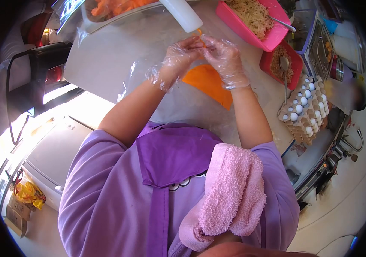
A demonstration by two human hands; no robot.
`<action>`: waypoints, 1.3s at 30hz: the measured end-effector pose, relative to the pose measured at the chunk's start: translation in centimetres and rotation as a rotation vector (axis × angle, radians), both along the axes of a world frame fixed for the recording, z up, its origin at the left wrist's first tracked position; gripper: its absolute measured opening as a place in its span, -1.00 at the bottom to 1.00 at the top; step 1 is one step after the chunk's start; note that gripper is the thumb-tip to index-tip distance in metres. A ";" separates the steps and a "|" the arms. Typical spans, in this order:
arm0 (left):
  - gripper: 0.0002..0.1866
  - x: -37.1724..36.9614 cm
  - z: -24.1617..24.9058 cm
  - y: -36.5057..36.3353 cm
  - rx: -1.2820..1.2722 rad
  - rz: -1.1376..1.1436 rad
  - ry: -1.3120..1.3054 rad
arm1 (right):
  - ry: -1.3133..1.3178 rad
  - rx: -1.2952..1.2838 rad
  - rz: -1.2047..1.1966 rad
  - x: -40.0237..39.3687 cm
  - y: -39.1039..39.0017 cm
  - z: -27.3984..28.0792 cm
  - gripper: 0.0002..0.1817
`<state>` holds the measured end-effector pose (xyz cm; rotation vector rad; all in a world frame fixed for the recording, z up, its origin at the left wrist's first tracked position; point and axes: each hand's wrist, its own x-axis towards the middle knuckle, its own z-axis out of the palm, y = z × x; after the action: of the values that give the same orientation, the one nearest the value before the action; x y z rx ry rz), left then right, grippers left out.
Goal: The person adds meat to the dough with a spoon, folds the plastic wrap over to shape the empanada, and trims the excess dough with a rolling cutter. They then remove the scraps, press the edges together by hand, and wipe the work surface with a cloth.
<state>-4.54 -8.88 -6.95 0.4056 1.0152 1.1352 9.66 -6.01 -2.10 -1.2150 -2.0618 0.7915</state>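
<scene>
Both my hands wear thin clear plastic gloves and meet over the worktop. My left hand (177, 58) and my right hand (225, 58) pinch a small orange strip (199, 32) between their fingertips. Just below the hands, an orange flat sheet (208, 83) lies on the plastic-covered worktop (106, 64). A white squeeze bottle (183, 13) lies right above the fingertips.
A pink tub of noodles (255, 17) and a red tub of minced filling (279, 64) holding a spoon sit at the right. An egg tray (305, 107) is nearer the right edge. A tray of orange food (114, 6) stands at the back. A pink towel (230, 192) hangs on my shoulder.
</scene>
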 end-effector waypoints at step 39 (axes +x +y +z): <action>-0.42 -4.1 -1.9 0.3 0.168 -0.174 0.079 | 0.675 -0.654 -0.237 3.5 3.1 -1.1 -0.59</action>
<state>-8.60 -8.60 -8.83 0.6653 0.9359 1.0572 13.19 -2.86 -3.20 -1.2418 -1.1156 1.5676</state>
